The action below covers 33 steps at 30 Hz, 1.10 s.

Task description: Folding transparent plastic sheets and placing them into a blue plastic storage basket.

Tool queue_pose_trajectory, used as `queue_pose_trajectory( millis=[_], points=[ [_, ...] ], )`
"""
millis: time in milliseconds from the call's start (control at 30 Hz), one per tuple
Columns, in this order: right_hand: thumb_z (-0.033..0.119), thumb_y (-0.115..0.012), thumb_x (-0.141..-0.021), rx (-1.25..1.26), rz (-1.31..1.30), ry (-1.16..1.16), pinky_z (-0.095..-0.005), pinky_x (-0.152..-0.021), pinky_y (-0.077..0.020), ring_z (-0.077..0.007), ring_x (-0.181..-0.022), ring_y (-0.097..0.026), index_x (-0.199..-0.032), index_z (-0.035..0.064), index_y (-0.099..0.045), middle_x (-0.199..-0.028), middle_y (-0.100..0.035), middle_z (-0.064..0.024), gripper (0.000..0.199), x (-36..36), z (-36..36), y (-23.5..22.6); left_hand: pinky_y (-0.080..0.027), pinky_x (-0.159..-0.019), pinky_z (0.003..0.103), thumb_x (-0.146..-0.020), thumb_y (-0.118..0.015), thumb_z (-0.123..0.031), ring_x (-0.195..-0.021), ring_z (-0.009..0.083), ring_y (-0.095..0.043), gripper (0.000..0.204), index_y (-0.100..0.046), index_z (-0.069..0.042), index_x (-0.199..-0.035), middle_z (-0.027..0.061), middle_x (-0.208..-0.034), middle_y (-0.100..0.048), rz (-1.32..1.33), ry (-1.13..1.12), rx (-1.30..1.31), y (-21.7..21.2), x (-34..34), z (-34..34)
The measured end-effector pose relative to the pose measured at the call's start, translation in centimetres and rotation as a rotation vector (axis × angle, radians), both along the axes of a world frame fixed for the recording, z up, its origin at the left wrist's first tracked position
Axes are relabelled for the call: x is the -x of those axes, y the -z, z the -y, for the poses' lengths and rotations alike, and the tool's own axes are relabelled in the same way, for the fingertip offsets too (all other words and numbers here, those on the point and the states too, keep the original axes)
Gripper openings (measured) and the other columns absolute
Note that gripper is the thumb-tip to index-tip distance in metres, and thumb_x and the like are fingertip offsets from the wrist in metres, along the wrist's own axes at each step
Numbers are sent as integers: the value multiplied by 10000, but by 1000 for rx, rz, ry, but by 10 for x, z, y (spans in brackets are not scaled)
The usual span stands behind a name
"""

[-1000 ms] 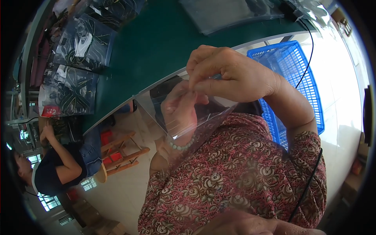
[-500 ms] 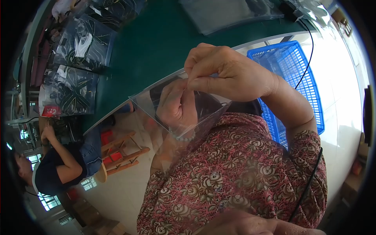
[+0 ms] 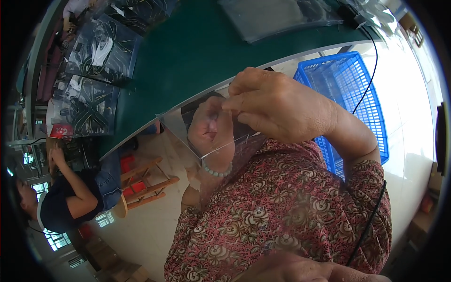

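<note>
A clear plastic bag [image 3: 181, 134] is held up in front of my body, by the table's near edge. Through the film shows my left hand [image 3: 210, 127], its fingers curled and pinching the bag near its middle; a pale bead bracelet [image 3: 218, 173] is on that wrist. From the right comes my right hand [image 3: 286, 105], closed in a pinch on the bag, its fingertips touching or almost touching those of the left. A dark patch lies behind the film around the left fingers; I cannot make out what it is.
On the green table [image 3: 188, 51] lie clear bags of cables [image 3: 91, 105] at left and a stack of clear plastic [image 3: 282, 19] at the far side. A blue basket [image 3: 361, 103] stands at right, a black cable [image 3: 374, 66] hanging before it. A co-worker [image 3: 70, 197] sits at left, near a wooden stool [image 3: 150, 183].
My right hand has moved down and a little right. The bag's near edge has risen, so the bracelet shows more plainly. The left hand stays nearly in place, turned slightly.
</note>
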State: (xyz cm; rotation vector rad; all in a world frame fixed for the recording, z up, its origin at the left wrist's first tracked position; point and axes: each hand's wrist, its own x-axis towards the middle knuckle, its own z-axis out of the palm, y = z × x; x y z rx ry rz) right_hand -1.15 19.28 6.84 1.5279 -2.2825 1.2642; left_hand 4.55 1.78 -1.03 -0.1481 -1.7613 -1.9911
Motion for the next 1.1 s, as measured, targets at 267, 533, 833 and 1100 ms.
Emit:
queue_pose_trajectory(
  millis=[267, 533, 833, 1100],
  points=[
    [-48, -606, -760, 29, 111, -126, -405, -881, -527, -361, -1050, -620, -1161, -44, -679, -1128, -633, -242, 408, 8, -11, -3, -491, -752, 243, -933, -598, 57, -854, 128, -623, 85, -648, 46, -1002, 101, -967, -653, -2, 61, 0, -6, -9, -6],
    [19, -668, -831, 142, 551, -234, -346, -842, -528, -247, -971, -647, -1064, -7, -728, -1092, -680, -149, 242, 31, -22, 20, -502, -826, 270, -958, -537, 70, -894, 152, -629, 139, -627, 40, -1059, 120, -1008, -652, -71, 161, -60, -7, -8, -15],
    [107, -771, -837, 239, 285, -144, -374, -888, -496, -245, -1058, -602, -1017, 57, -708, -1135, -646, -102, 197, 18, -12, 32, -493, -892, 268, -1000, -518, 16, -960, 131, -632, 150, -604, 31, -1122, 95, -1043, -658, -35, 191, -55, -6, -9, -21],
    [22, -745, -810, 186, 246, 5, -367, -873, -509, -272, -1032, -623, -999, 53, -651, -1073, -650, -98, 213, 4, -10, 27, -537, -904, 325, -977, -620, -73, -996, 202, -653, 226, -599, 26, -1179, 126, -1095, -664, -32, 198, -50, 5, -5, -22]
  ],
)
